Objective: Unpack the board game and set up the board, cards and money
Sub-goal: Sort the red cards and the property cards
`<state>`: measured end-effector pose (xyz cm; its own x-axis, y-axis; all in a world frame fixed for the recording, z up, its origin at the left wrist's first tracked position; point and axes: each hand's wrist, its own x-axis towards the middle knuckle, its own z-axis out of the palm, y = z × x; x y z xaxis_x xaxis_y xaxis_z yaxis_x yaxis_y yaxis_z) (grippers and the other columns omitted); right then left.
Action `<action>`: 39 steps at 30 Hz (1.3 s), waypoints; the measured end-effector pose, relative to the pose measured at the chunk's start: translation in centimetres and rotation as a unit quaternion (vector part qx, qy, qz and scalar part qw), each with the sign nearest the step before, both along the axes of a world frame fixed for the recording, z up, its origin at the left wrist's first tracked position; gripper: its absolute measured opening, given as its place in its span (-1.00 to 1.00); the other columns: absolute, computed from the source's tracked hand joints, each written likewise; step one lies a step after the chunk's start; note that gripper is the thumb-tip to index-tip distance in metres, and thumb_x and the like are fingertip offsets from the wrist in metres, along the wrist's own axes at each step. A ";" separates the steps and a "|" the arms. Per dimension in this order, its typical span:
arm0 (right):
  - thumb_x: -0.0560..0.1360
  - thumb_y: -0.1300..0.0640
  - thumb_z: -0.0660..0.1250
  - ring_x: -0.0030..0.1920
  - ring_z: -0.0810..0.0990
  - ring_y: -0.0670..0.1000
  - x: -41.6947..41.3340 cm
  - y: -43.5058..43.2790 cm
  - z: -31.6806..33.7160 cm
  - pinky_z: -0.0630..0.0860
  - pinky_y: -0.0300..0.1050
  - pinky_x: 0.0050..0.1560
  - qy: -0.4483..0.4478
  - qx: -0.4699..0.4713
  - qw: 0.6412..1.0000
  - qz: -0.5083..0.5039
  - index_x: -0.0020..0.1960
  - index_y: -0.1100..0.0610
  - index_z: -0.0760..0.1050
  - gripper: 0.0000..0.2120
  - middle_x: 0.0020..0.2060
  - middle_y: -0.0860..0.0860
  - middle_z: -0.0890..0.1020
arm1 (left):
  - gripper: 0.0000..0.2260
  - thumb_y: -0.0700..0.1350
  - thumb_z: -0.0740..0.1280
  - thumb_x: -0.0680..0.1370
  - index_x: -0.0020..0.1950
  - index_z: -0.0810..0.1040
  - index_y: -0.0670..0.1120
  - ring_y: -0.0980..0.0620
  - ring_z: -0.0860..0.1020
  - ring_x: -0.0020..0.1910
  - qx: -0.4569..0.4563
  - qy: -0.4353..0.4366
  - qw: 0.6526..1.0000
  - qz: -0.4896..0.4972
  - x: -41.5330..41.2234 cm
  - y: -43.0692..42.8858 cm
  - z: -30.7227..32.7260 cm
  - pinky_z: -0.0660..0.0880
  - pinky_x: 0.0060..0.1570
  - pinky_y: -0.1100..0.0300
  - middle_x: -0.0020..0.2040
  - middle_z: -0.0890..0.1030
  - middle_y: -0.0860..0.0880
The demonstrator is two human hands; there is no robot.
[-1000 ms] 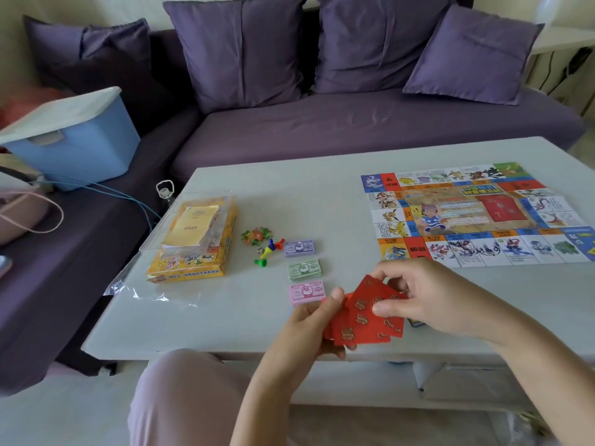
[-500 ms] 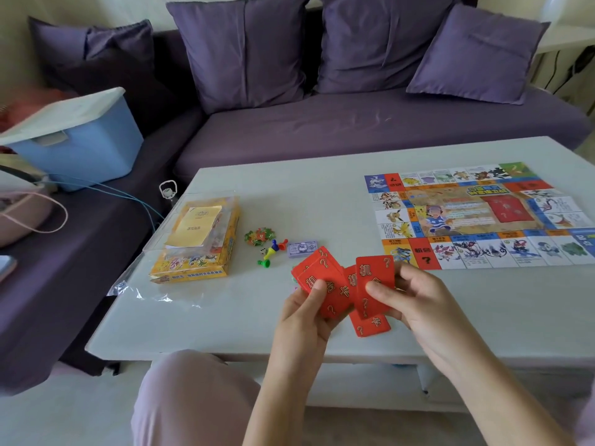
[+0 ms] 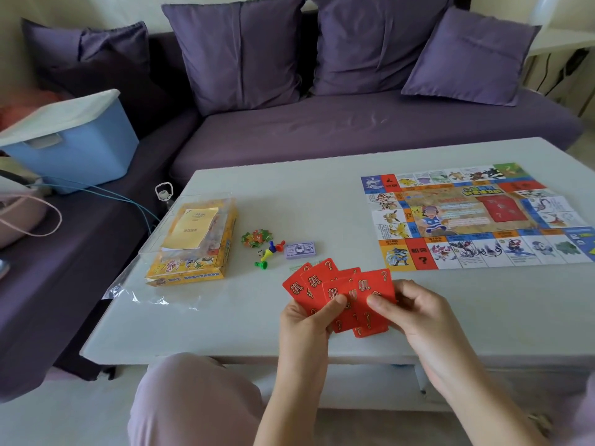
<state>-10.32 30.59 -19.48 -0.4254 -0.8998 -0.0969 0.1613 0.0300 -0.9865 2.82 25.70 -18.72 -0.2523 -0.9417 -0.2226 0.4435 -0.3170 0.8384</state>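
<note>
A purple sofa stands behind the pale table. On the right part of the table the game board lies open and flat. At the left side the yellow game box rests on clear plastic wrap, with a leaflet on top.

Near the table's front edge the person holds a fan of red cards, with the question marks facing up. The left hand grips the fan from below, the thumb across the faces. The right hand pinches the right-most cards between thumb and fingers. Between box and board lie a purple stack of money, some coloured pawns and a small heap of green tokens.

I judge that the step is to gather the fan into one neat pile. To do it well, the right hand should push the cards together against the left palm and tap the edges straight. Only then should the pile go to the board, so that no card slips out.

Some things I cannot make out. The fan covers the table behind it, and only a thin green edge shows there, perhaps more money. I cannot tell whether the red rectangle in the board's middle is a card pile or only print. The frame cuts off the board's right corner.
</note>
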 end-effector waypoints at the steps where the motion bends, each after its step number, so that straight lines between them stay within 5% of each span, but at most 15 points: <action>1: 0.38 0.20 0.48 -0.09 0.68 0.11 0.2 0.0 -0.2 0.61 0.00 -0.01 0.018 0.006 1.000 -0.011 -0.11 0.12 0.67 -0.92 -0.20 0.04 0.72 | -0.80 -0.42 0.32 0.44 -0.13 0.65 -0.17 -0.07 0.67 -0.18 0.007 0.002 1.000 -0.001 0.0 0.1 0.0 0.60 -0.24 0.16 -0.14 0.69 -0.19; 4: 0.41 0.23 0.47 -0.13 0.69 0.05 0.7 0.2 -0.3 0.59 -0.06 0.01 0.050 0.013 0.998 -0.031 -0.13 0.08 0.68 -0.91 -0.24 0.00 0.72 | -0.71 -0.46 0.29 0.45 -0.24 0.69 -0.13 -0.04 0.67 -0.23 0.021 0.018 1.000 -0.002 -0.1 0.1 -0.1 0.61 -0.26 0.16 -0.18 0.68 -0.18; 8: 0.41 0.24 0.46 -0.18 0.69 -0.03 0.7 0.2 -0.1 0.57 -0.27 -0.14 0.070 -0.005 0.997 -0.023 -0.18 0.00 0.67 -0.85 -0.26 -0.04 0.72 | -0.78 -0.47 0.28 0.45 -0.13 0.62 -0.21 -0.06 0.67 -0.21 0.032 0.035 0.999 0.005 -0.3 0.1 -0.1 0.63 -0.18 0.14 -0.15 0.68 -0.20; 14: 0.42 0.25 0.45 -0.17 0.67 -0.10 1.0 0.2 -0.2 0.57 -0.31 -0.21 0.110 -0.006 0.994 0.020 -0.09 -0.04 0.66 -0.80 -0.21 -0.08 0.72 | -0.89 -0.39 0.34 0.46 -0.11 0.61 -0.23 -0.04 0.64 -0.28 0.026 -0.026 0.999 0.004 -0.1 0.1 -0.5 0.54 -0.38 0.21 -0.18 0.67 -0.20; 20: 0.41 0.33 0.44 -0.19 0.70 0.05 0.8 0.0 -0.3 0.64 -0.11 -0.14 0.085 0.006 0.996 0.025 -0.10 -0.05 0.66 -0.73 -0.22 -0.02 0.72 | -0.89 -0.35 0.40 0.42 -0.07 0.61 -0.23 -0.06 0.64 -0.25 0.023 -0.059 0.998 0.013 0.0 0.0 -0.4 0.55 -0.35 0.21 -0.16 0.68 -0.20; 28: 0.43 0.30 0.44 -0.05 0.68 0.09 -0.3 -0.2 -1.2 0.59 0.07 0.05 0.021 0.012 0.999 -0.038 -0.09 0.01 0.68 -0.80 -0.13 0.05 0.71 | -0.82 -0.40 0.20 0.56 -0.01 0.57 -0.23 -0.01 0.67 -0.22 0.059 -0.010 0.994 -0.095 -0.1 0.4 0.6 0.59 -0.28 0.20 -0.15 0.69 -0.14; 39: 0.47 0.26 0.41 -0.10 0.69 0.07 0.3 -0.2 -1.2 0.57 0.20 0.08 0.036 0.006 0.998 -0.044 -0.14 0.05 0.65 -0.88 -0.20 0.01 0.72 | -0.83 -0.39 0.33 0.49 0.00 0.59 -0.19 -0.09 0.68 -0.14 0.008 -0.080 0.996 -0.035 0.2 0.2 0.0 0.61 -0.22 0.18 -0.10 0.70 -0.17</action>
<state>-10.05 30.37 -20.65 -0.5089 -0.8576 -0.0747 0.0935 0.0312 -0.9951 3.07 25.85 -18.69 -0.2770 -0.9193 -0.2796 0.2813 -0.3558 0.8912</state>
